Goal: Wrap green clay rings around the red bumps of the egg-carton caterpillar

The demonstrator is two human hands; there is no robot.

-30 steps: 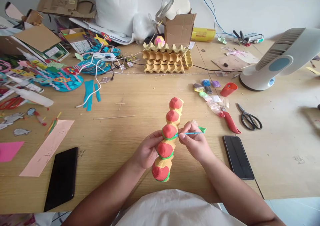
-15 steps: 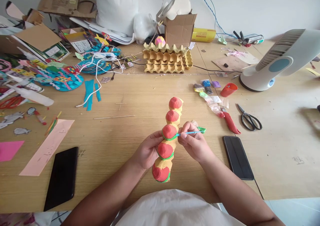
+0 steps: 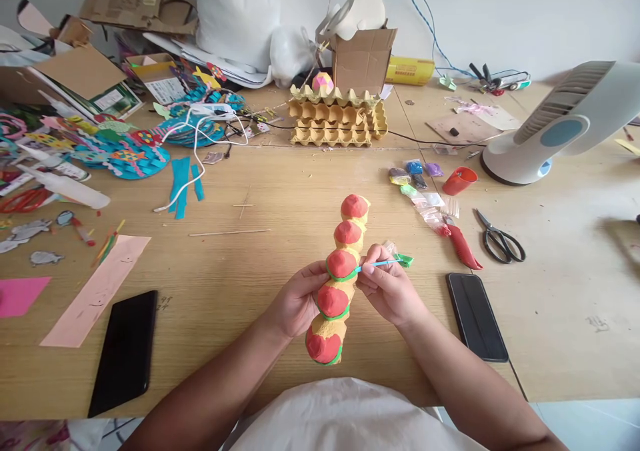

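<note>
A strip of yellow egg-carton cups (image 3: 339, 281) with red painted tops and green rims lies over the wooden table (image 3: 280, 191) just in front of me. My left hand (image 3: 296, 300) grips the strip from the left around its middle cups. My right hand (image 3: 387, 290) is closed on a thin blue stick (image 3: 383, 263) with a green end. The stick's tip touches the green rim of the third red cup.
A black phone (image 3: 125, 351) lies at the front left and another phone (image 3: 476, 316) at the right. Scissors (image 3: 497, 240), a red-handled tool (image 3: 461, 244), a red cup (image 3: 459, 180) and clay packets (image 3: 415, 178) sit right of centre. Stacked egg trays (image 3: 335, 118), a white fan (image 3: 560, 128) and paper crafts (image 3: 120, 151) fill the back.
The view has shifted slightly. My right hand has nudged the blue stick a little along the green rim; both hands keep their grip.
</note>
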